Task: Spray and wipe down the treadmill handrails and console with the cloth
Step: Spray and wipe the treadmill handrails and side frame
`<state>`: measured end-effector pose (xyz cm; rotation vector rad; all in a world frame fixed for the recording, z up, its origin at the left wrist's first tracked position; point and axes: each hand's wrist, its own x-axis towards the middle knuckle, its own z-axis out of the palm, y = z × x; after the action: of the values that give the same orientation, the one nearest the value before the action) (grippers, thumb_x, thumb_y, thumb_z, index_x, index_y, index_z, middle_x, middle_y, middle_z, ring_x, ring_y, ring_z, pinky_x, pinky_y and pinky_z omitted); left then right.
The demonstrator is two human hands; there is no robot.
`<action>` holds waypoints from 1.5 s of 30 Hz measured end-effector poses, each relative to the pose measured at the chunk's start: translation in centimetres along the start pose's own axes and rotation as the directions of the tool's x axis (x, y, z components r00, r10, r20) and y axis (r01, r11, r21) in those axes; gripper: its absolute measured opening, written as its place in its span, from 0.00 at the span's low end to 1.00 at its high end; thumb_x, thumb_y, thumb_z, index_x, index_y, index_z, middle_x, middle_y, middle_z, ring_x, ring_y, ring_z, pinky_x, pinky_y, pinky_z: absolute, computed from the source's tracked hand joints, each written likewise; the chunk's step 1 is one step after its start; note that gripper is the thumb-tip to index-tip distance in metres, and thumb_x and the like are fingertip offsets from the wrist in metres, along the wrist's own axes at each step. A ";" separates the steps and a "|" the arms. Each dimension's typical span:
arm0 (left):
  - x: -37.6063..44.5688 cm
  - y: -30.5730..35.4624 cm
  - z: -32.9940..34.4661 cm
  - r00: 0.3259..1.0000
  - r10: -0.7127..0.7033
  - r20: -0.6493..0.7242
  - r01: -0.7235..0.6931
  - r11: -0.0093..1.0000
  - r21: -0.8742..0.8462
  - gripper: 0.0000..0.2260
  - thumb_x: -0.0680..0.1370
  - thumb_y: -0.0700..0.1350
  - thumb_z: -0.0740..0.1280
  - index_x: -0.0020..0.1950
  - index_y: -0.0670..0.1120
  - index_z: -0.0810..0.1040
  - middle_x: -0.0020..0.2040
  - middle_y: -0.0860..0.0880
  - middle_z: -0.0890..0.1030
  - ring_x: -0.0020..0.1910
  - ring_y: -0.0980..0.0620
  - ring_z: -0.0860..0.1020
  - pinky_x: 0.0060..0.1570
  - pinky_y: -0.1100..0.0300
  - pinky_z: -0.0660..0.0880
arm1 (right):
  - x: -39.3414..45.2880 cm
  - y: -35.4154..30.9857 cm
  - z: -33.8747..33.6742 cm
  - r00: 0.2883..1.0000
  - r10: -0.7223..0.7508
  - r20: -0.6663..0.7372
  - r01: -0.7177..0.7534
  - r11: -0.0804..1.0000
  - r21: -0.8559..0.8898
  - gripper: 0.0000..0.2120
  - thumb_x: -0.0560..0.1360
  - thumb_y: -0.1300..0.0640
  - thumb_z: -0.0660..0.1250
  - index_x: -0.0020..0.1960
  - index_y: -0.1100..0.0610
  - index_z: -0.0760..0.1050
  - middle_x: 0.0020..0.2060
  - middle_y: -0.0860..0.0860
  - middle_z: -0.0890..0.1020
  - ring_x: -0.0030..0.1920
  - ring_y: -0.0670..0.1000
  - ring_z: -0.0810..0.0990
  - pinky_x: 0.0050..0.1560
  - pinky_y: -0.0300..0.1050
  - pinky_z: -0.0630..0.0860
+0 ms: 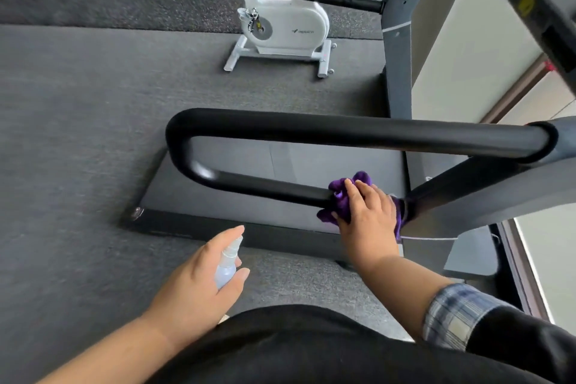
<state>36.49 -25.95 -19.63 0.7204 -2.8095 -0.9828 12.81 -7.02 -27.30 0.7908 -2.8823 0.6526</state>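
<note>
A person wipes a black treadmill handrail [271, 188] with a purple cloth [343, 199].

The right hand [367, 212], at four o'clock, presses the cloth on the lower rail; fingers [358, 188] curl over it, cloth bunched beneath and beyond them. At seven o'clock the left hand [199, 277] is closed around a small spray bottle [227, 265], nozzle towards one o'clock, clear of the rail.

Cloth [343, 198] wrapped on handrail [268, 188], under right hand [369, 212]; spray bottle [227, 265] in left hand [199, 277], nearer; exercise bike [280, 25] behind.
</note>
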 end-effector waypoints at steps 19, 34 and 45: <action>-0.8 -13.3 -11.6 0.997 0.040 0.061 -0.043 0.998 0.047 0.29 0.76 0.52 0.71 0.64 0.77 0.58 0.50 0.69 0.74 0.53 0.76 0.69 0.49 0.83 0.60 | 0.4 -19.3 5.9 0.971 0.233 -0.061 -0.225 0.967 0.121 0.31 0.78 0.49 0.69 0.78 0.53 0.65 0.75 0.53 0.66 0.78 0.59 0.56 0.78 0.58 0.46; 1.1 -21.8 -18.3 0.947 0.276 0.164 -0.273 0.961 -0.038 0.29 0.75 0.49 0.74 0.67 0.71 0.63 0.49 0.66 0.76 0.51 0.71 0.72 0.48 0.80 0.65 | 0.7 -34.0 8.2 0.839 0.532 -0.117 -0.362 0.705 0.610 0.22 0.79 0.58 0.68 0.72 0.54 0.72 0.67 0.52 0.74 0.69 0.51 0.69 0.68 0.35 0.55; 4.0 -19.0 -16.6 0.938 0.327 0.112 -0.290 0.921 -0.259 0.30 0.75 0.53 0.69 0.64 0.79 0.56 0.52 0.68 0.78 0.46 0.64 0.78 0.42 0.66 0.70 | -4.7 -35.9 3.7 0.762 0.551 0.340 -0.552 0.278 0.786 0.09 0.72 0.38 0.65 0.51 0.35 0.77 0.48 0.42 0.85 0.52 0.46 0.83 0.60 0.52 0.78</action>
<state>44.34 -50.25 -18.32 0.1695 -2.7369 -1.3276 35.07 -34.22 -17.89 -0.3461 -2.5996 2.2860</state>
